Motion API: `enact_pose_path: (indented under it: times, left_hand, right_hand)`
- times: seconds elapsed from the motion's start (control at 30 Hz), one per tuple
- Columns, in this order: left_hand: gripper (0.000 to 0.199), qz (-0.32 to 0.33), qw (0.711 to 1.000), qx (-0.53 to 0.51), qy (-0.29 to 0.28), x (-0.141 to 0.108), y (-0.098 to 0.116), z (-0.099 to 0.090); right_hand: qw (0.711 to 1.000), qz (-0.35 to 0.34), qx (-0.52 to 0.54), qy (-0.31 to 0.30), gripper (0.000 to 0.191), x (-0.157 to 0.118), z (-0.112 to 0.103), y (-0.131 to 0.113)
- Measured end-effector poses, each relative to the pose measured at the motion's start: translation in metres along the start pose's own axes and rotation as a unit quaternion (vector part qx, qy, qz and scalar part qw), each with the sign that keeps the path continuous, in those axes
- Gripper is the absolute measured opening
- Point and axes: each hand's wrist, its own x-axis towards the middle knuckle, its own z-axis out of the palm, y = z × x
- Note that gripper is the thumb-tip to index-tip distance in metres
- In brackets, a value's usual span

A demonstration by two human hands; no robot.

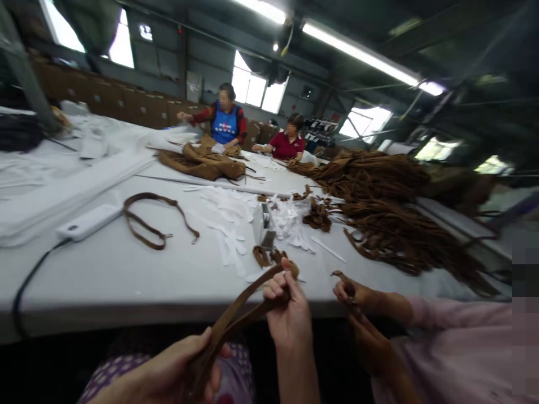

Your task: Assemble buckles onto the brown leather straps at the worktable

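Observation:
A brown strap (239, 303) stretches between my two hands, folded into two runs, over the table's front edge. My left hand (181, 365), low at the bottom of the view, is closed round its lower part. Higher up and to the right, my right hand (288, 303) has its fingers wrapped round the strap's upper part. Just beyond that hand, small brown pieces (261, 257) lie by a grey and white dispenser (264, 224). Another brown strap with metal hooks (151, 196) lies looped on the table to the left.
White strips (229, 241), a clear plastic bag (290, 216) and a white power strip (90, 221) lie on the white table (105, 280). Brown straps are piled (391, 235) at right. A person's hands (357, 297) are close on my right; two people sit across.

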Motion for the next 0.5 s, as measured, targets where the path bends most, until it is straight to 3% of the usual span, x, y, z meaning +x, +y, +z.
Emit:
enact_pose_path:
  times: [0.1, 0.27, 0.4, 0.5]
  left_hand:
    - [0.060, 0.005, 0.999, -0.042, 0.011, -0.003, -0.005, -0.014]
    - [0.059, 0.000, 1.000, -0.016, 0.025, 0.008, -0.009, -0.019]
    - [0.056, 0.002, 1.000, 0.011, 0.010, 0.005, -0.006, -0.010]
    - [0.069, -0.012, 0.997, 0.065, 0.027, 0.000, 0.000, 0.001]
  right_hand:
    - [1.000, 0.011, 0.027, 0.004, 0.027, 0.007, -0.003, -0.006]
    - [0.991, 0.103, 0.082, 0.004, 0.021, 0.007, -0.005, -0.013]
    - [0.994, 0.061, 0.079, 0.034, 0.019, 0.009, -0.010, -0.008]
    - [0.995, 0.021, 0.075, 0.062, 0.017, 0.010, -0.011, -0.002]
